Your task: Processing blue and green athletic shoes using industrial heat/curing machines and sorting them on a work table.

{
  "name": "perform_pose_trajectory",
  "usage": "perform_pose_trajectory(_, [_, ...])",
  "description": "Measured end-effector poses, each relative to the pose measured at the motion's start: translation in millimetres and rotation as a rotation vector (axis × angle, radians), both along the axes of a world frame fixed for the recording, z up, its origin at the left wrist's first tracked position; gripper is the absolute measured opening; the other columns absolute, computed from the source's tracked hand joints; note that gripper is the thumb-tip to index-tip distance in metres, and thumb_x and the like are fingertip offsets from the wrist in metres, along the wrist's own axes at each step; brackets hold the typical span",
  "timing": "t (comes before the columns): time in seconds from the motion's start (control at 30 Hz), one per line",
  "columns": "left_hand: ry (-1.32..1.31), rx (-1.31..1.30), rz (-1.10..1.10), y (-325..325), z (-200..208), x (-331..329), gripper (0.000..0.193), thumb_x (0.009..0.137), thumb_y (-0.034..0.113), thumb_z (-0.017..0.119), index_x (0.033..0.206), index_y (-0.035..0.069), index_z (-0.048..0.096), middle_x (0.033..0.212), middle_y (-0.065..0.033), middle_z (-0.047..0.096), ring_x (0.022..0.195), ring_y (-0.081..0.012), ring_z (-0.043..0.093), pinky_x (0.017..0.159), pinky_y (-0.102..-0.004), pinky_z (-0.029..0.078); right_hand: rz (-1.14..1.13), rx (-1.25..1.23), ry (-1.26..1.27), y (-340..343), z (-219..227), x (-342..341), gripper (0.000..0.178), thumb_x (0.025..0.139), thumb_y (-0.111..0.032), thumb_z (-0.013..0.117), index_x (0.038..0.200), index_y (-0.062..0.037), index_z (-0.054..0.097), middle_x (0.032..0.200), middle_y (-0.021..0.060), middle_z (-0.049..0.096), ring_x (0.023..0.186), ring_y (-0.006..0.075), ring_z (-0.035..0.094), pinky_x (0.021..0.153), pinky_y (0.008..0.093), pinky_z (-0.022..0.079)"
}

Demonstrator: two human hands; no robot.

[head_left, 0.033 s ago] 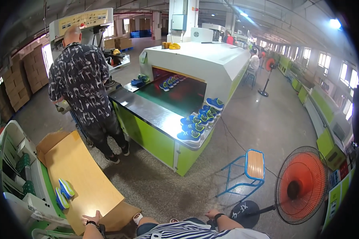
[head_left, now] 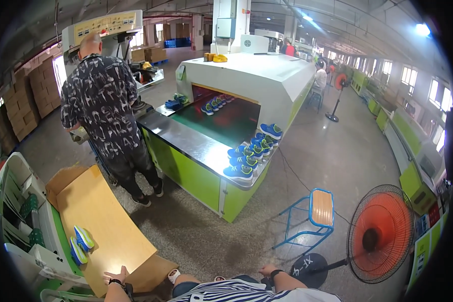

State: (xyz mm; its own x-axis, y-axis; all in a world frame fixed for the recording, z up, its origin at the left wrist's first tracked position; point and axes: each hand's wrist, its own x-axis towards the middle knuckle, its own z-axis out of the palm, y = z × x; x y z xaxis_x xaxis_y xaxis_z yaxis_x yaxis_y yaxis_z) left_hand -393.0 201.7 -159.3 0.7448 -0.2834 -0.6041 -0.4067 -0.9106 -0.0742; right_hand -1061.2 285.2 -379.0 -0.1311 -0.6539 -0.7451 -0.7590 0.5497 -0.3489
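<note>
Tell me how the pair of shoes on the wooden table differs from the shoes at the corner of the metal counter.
The pair is only two shoes, while the counter group has several. The pair lies near your left hand; the counter group is farther off, beyond reach by the look of it. The pair appears tipped sideways, while the counter group stands upright. Both show blue, white and yellow-green.
</note>
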Motion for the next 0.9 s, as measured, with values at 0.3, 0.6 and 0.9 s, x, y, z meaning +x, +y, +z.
perform_pose_trajectory(0.3, [-0.016,0.006,0.017,-3.7,-5.8,-4.1,0.136,0.069,0.091,0.049,0.157,0.009,-0.015,0.164,-0.0237,-0.011,0.152,-0.0397,-0.004,0.123,-0.0501,0.001,-0.051,0.092,-0.072,-12.1,-0.1,-11.2,0.034,0.085,-0.038,0.067,0.1,-0.0088,0.074,0.084,0.0076,0.072,0.076,0.0212,0.068,0.069,0.0368,0.055])
perform_pose_trajectory(0.6, [-0.045,-0.01,0.027,-0.2,-14.5,15.3,0.136,0.07,0.091,0.048,0.156,0.008,-0.015,0.163,-0.0247,-0.011,0.152,-0.0398,-0.003,0.123,-0.0508,0.002,-0.092,0.064,-0.085,-4.9,11.5,6.7,0.035,0.083,-0.038,0.07,0.103,-0.01,0.075,0.086,0.0075,0.073,0.076,0.021,0.068,0.07,0.0363,0.055])
perform_pose_trajectory(0.9, [-0.026,0.008,-0.003,-5.0,-12.8,108.2,0.134,0.072,0.09,0.048,0.157,0.007,-0.013,0.164,-0.0248,-0.008,0.152,-0.0406,0.002,0.123,-0.0511,0.005,-0.071,0.117,-0.063,1.5,6.6,98.0,0.034,0.084,-0.04,0.07,0.102,-0.0118,0.076,0.084,0.0064,0.073,0.074,0.0203,0.068,0.069,0.0361,0.055])
